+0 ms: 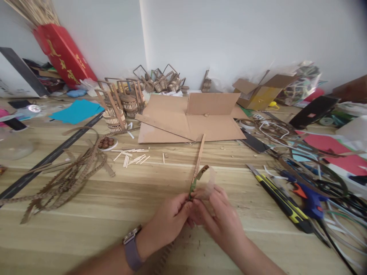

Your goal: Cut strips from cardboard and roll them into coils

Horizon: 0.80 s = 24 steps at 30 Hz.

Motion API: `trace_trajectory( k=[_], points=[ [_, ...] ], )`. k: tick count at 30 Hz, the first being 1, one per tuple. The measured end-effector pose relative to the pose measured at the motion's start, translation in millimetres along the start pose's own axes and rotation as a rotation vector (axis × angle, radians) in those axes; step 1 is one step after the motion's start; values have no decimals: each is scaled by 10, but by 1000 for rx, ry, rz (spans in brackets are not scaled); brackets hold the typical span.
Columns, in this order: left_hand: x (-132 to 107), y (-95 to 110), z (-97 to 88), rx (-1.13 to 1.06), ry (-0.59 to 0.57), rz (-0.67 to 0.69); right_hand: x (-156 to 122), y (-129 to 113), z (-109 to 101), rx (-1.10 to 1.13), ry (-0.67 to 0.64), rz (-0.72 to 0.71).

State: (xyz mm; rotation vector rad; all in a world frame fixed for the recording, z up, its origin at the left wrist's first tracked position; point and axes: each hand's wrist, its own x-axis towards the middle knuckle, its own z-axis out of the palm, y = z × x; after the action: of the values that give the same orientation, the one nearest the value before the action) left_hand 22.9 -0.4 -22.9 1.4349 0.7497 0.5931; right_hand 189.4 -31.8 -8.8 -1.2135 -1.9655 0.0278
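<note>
Both hands meet low in the middle of the wooden table (114, 206). My left hand (169, 221), with a watch on its wrist, pinches the lower end of a thin cardboard strip (198, 160) that points up and away from me. My right hand (220, 217) is closed on the same strip, where its end curls into a small loop (208, 177). The fingers of both hands touch each other around the strip.
Flattened cardboard (189, 118) lies beyond the hands, with small woven cardboard baskets (120, 107) behind it. Loose cardboard strips (65, 179) pile at left, short sticks (132, 156) ahead. A yellow utility knife (278, 198), blue glue gun (312, 198), wires and coloured paper crowd the right.
</note>
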Motion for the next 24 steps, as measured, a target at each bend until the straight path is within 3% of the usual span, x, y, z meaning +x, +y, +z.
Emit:
trace_trajectory(
  k=[15,24],
  points=[
    [-29,72,5,48,-47,3,-8,-21,-33,22,62,125],
    [4,-2,-4,-7,-6,-2,-4,-34,-10,40,19,20]
  ],
)
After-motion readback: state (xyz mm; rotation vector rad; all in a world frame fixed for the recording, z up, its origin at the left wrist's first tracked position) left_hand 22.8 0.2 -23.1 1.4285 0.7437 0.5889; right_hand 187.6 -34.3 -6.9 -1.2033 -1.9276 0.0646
